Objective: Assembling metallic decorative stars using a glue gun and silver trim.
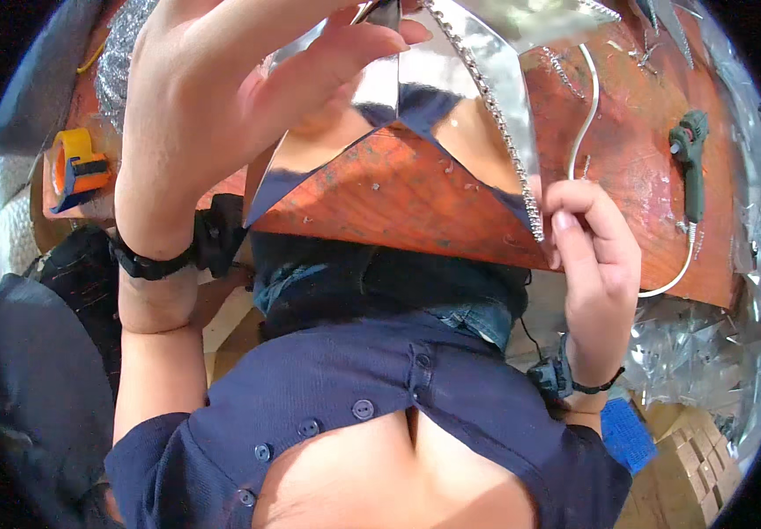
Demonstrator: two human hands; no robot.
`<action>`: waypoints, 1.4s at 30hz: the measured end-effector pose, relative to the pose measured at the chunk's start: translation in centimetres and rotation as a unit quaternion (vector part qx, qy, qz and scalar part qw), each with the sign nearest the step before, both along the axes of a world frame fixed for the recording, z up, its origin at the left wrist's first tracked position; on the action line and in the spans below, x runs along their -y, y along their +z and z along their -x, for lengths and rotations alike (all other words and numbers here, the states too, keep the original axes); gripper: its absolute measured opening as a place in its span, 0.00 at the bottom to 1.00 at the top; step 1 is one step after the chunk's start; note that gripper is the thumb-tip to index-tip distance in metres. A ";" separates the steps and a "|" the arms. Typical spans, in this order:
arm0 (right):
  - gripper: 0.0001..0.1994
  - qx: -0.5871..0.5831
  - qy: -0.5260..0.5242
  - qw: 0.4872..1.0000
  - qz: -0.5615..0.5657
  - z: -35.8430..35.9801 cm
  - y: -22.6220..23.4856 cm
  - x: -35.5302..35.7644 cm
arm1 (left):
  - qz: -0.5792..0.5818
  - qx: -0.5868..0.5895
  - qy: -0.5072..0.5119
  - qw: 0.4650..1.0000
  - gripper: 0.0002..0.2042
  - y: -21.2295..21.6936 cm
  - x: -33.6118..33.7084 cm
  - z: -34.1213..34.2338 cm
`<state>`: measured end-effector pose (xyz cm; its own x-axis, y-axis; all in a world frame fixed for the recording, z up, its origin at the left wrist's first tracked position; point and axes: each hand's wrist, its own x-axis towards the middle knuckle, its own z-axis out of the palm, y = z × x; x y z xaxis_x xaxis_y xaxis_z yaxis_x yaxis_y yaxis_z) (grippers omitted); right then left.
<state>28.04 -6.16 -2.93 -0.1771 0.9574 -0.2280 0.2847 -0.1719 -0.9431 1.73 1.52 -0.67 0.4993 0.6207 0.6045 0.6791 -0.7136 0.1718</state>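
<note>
A mirror-faced, angular piece [467,145] is tilted in front of me, its panels meeting in a peak and reflecting skin and dark blue cloth. A strip of sparkling rhinestone trim [497,119] runs along its right edge down to the lower corner. My left hand [191,97] reaches over the upper left, its fingers closed round the piece near the top; some fingertips are out of view. At the lower right corner, my right hand [596,238] pinches the edge beside the trim's end with thumb and fingers.
On the red-brown worn table [398,203] a dark green glue gun [690,167] lies at right, its white cable [588,106] curving nearby. Trim offcuts [561,70] lie at the back. An orange-and-blue tape dispenser [81,172] is at left, near clear bubble wrap [120,57]. Plastic film [706,353] hangs right.
</note>
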 end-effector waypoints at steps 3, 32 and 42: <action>0.04 0.069 -0.050 0.995 -0.047 -0.1 0.2 -0.1 | -0.001 0.014 0.011 1.000 0.14 -0.1 0.0 0.3; 0.04 -0.023 0.076 0.996 0.050 -1.4 -0.3 -0.4 | 0.021 0.025 0.011 0.999 0.15 -0.2 -0.1 0.4; 0.05 -0.052 0.025 0.980 0.192 -2.3 0.8 -0.3 | 0.022 0.017 0.000 1.000 0.15 0.0 0.1 0.0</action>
<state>30.37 -5.85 -2.09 -0.2635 0.7938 -0.5482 0.2070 -0.5085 -0.8358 1.77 1.41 -0.62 0.4781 0.6477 0.5932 0.6729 -0.7042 0.2266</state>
